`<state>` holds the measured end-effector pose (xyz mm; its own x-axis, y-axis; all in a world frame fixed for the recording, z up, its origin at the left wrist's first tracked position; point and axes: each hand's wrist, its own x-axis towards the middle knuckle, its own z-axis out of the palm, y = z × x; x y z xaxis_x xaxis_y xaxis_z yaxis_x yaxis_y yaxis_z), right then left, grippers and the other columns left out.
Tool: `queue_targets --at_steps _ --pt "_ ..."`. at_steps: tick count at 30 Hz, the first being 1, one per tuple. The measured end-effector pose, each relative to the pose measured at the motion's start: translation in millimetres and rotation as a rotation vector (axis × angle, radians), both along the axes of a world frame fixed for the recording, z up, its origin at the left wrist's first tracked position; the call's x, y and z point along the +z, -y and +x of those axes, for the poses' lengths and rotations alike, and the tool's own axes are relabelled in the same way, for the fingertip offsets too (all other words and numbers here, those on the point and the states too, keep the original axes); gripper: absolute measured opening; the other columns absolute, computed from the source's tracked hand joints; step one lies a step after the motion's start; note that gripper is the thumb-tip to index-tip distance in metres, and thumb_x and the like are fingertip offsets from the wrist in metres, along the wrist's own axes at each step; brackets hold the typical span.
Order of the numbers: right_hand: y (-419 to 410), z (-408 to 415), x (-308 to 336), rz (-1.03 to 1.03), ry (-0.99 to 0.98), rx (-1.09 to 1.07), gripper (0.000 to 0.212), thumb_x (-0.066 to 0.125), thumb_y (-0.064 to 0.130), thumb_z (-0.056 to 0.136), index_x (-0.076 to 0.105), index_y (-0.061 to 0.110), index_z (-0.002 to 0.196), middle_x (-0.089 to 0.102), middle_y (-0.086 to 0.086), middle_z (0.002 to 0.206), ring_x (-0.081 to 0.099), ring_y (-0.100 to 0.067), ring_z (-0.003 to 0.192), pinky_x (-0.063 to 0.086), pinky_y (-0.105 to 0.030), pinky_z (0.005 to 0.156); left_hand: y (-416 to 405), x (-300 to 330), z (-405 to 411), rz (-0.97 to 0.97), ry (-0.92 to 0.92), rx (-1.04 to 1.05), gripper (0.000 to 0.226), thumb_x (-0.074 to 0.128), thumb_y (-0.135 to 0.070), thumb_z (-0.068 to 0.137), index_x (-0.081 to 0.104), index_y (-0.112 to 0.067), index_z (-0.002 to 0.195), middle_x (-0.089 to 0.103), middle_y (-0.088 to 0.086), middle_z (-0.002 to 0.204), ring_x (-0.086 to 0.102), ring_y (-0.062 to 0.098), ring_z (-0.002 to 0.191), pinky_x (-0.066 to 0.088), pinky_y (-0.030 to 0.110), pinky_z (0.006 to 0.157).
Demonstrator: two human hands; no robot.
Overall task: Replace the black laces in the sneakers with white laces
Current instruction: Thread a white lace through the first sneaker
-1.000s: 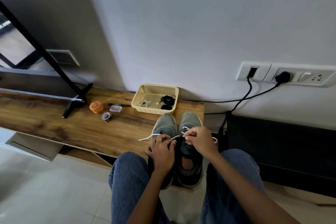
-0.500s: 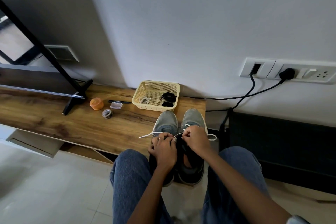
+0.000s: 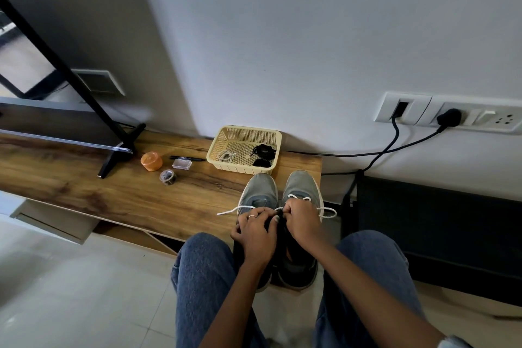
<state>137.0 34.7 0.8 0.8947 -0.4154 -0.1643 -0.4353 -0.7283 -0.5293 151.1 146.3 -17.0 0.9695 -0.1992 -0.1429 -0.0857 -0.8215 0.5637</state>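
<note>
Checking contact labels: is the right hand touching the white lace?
Touching. The head view shows the right hand with fingers curled onto the white lace over the right sneaker.

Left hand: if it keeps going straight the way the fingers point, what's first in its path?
The left hand points away from the body, toward the wall. Past the white lace it pinches, it would first meet the left sneaker's toe, then likely the basket; depth is uncertain.

Setting: home living room | wooden TV bench (image 3: 113, 195) at 9 o'clock | wall sockets (image 3: 452, 116) at 2 o'clock | tiled floor (image 3: 70, 291) at 7 o'clock
</note>
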Motion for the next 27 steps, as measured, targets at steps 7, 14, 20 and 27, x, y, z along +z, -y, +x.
queue_targets --at_steps 7,14,20,27 --pt "1.1 -3.1 -1.5 0.233 0.059 -0.092 0.024 0.06 0.0 0.083 0.061 0.013 0.063 0.064 -0.005 0.071 0.06 -0.02 0.072 0.043 -0.027 0.061 -0.1 2.1 -2.9 -0.099 0.019 0.015 0.022 0.051 -0.034 0.097 0.065 -0.038 0.113 0.061 -0.02 0.121 0.035 0.009 0.124 0.009 0.028 0.085" --pt "7.3 -5.1 -3.2 0.758 0.042 -0.344 0.015 0.067 -0.006 0.081 0.065 0.006 0.072 0.063 -0.004 0.063 0.058 0.0 0.04 0.045 -0.012 0.045 -0.1 1.6 -0.3 -0.081 -0.014 0.012 0.024 0.046 -0.035 0.099 0.066 -0.036 0.113 0.062 -0.018 0.121 0.035 0.007 0.124 0.006 0.025 0.081" --pt "0.0 -4.0 -5.0 0.694 0.099 -0.386 0.025 0.064 -0.01 0.081 0.062 0.012 0.069 0.068 -0.012 0.076 0.067 -0.012 0.061 0.056 -0.021 0.06 2.9 -1.8 1.1 -0.096 -0.032 0.1 0.03 0.037 -0.029 0.102 0.067 -0.031 0.108 0.06 -0.013 0.115 0.04 0.007 0.121 0.01 0.026 0.087" --pt "-11.4 -10.3 2.6 0.29 0.186 -0.239 0.023 0.045 -0.009 0.083 0.04 0.014 0.085 0.052 -0.002 0.073 0.052 -0.02 0.07 0.041 -0.032 0.059 4.8 -0.4 3.7 -0.1 -0.043 0.111 0.018 0.05 -0.038 0.097 0.067 -0.036 0.103 0.065 -0.01 0.102 0.044 0.009 0.11 0.014 0.03 0.083"
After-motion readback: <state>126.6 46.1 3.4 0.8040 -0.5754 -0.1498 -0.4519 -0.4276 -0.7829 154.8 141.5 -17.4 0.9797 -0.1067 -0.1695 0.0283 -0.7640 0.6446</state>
